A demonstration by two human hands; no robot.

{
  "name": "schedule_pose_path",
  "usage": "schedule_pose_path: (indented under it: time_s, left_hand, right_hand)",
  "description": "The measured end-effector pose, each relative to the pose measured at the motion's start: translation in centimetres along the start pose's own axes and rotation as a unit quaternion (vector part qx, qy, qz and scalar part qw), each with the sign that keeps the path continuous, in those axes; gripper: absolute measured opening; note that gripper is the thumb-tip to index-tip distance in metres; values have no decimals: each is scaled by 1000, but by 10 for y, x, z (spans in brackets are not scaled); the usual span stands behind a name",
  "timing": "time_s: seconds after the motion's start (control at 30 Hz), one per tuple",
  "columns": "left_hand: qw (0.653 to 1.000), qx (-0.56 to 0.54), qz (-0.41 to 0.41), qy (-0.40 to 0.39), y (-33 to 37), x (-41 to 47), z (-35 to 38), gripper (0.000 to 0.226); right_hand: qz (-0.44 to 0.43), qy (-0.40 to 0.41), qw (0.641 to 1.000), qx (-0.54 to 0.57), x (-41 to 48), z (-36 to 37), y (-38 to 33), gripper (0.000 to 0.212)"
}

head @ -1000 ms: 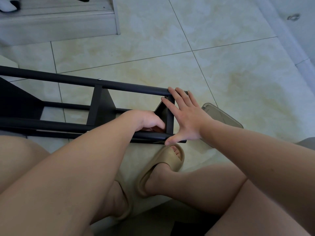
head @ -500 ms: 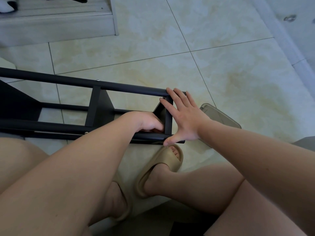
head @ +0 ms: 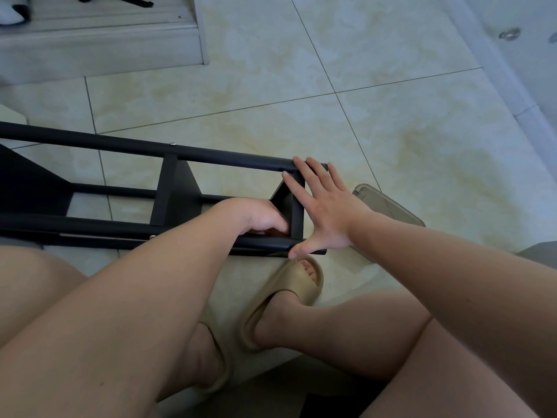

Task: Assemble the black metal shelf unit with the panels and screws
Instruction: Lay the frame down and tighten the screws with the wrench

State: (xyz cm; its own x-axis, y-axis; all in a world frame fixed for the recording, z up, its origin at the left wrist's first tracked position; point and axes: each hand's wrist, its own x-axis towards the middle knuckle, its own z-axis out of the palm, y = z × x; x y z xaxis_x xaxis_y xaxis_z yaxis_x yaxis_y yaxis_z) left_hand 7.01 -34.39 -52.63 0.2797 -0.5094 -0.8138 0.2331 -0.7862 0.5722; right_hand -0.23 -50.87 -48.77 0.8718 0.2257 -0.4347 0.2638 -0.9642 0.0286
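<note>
black metal shelf frame: lies on its side on the floor, running from the picture's left edge to its middle; two long tubes with cross panels between them. screw head: on the frame's upper tube, above the middle panel. left hand: inside the frame's right end, between the tubes, fingers curled down by the lower tube; whether they grip anything cannot be told. right hand: flat and spread against the frame's right end, fingertips on the upper tube, thumb on the lower. beige slipper: on a foot just below the frame's right end. grey translucent lid: just right of the frame. grey step: beyond the frame's left part. floor: pale glossy tiles under the frame. white wall: well right of the frame.
</note>
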Motion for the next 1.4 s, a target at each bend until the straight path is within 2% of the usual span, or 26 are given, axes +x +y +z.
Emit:
schedule_pose_path:
  time_s: [0.13,0.3,0.57,0.7,0.8,1.0,1.1,1.3,1.4]
  left_hand:
    - [1000,-31,3,0,-3,3,-1,26]
    - [1000,8,-5,4,0,2,0,42]
    - [999,-37,-8,-7,-3,3,-1,26]
    - [1000,-8,-10,-3,-2,4,0,34]
    - [1000,-2,-5,-2,-1,3,1,25]
    - [1000,-24,-11,-12,-4,4,-1,32]
    - [1000,8,-4,0,-2,3,1,47]
    - [1000,-16,11,-13,-5,3,-1,26]
    - [999,-34,9,-19,-6,3,-1,27]
  right_hand:
    - [0,-4,1000,-1,1,0,1,147]
    - [1,-5,1000,-4,0,1,1,147]
    - [0,2,1000,-5,2,3,1,147]
    - [0,2,1000,-4,1,5,1,147]
    - [-1,2,1000,-3,2,5,1,147]
    - [-2,5,1000,-4,1,5,1,146]
    - [-1,2,1000,-6,0,5,0,147]
    - [0,0,1000,-7,0,2,-1,147]
    - [1,-1,1000,-8,-1,3,-1,146]
